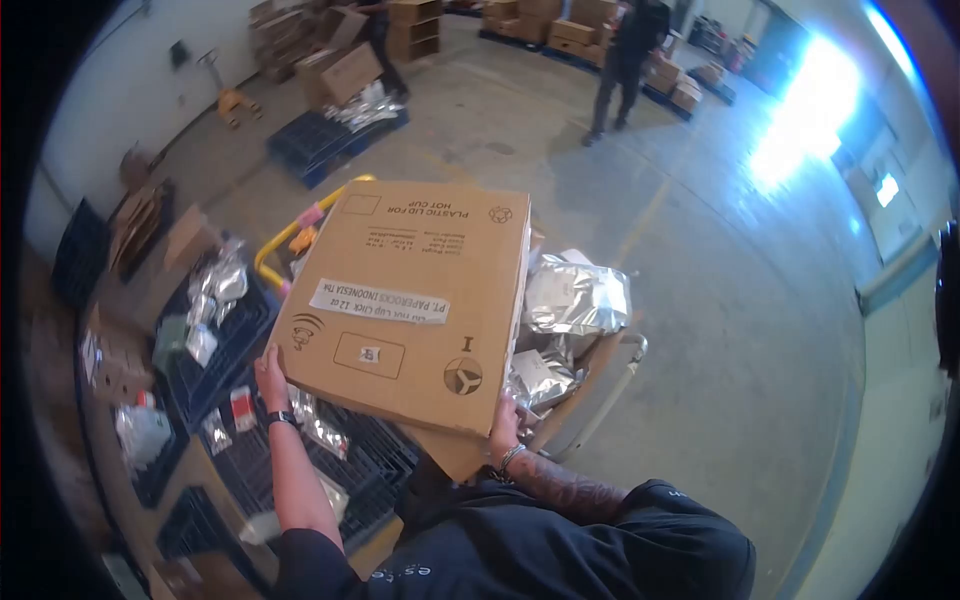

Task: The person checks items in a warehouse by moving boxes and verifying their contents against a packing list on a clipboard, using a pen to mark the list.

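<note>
A large brown cardboard box, printed "PLASTIC LID FOR HOT CUP" upside down to me, is held between my two hands. My left hand grips its near left corner, with a dark watch on the wrist. At the near right corner, my right hand is closed on the box edge, partly hidden beneath it. Just right of the box, silver foil bags lie in an open carton. The underside of the box and what it may rest on are hidden.
Around the box are a cart's yellow handle and a grey metal rail. Dark pallets with foil packs spread at left and below. One person stands at the back; another is beside a tilted carton. Boxes line the far wall.
</note>
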`<action>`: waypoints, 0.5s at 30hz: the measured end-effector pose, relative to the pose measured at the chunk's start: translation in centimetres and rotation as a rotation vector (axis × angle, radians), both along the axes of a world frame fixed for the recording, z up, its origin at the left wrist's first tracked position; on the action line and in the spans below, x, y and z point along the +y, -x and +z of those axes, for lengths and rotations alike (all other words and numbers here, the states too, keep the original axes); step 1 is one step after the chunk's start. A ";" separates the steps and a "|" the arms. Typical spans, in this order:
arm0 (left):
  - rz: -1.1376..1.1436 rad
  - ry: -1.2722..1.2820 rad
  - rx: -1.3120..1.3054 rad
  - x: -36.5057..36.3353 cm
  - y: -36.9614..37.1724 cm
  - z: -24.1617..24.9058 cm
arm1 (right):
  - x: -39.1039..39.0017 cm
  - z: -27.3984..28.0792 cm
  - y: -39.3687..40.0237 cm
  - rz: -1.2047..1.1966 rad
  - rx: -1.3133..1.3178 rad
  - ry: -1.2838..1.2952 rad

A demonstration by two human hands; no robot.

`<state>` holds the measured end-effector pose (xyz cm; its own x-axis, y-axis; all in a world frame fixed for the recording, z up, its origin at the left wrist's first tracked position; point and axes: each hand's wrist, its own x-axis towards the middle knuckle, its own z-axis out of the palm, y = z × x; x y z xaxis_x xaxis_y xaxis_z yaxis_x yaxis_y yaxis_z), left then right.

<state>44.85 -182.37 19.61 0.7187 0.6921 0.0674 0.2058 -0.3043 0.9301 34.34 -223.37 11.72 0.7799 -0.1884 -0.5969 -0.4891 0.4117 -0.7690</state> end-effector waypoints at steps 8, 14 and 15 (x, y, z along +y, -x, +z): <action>0.383 0.095 -0.215 -4.8 17.5 3.3 | -6.4 4.0 1.0 0.396 0.000 -0.311; 0.448 0.578 -0.202 -8.9 25.9 0.7 | -16.4 5.2 -4.5 0.772 -0.214 0.025; 0.446 0.609 -0.206 -11.5 27.2 -0.2 | -18.1 5.7 -5.2 0.796 -0.133 0.025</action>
<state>17.63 -193.87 19.44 0.3780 0.8705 -0.3150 -0.0063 0.3427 0.9394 39.57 -241.51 17.43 0.7501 0.4414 -0.4925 -0.5321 -0.0393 -0.8457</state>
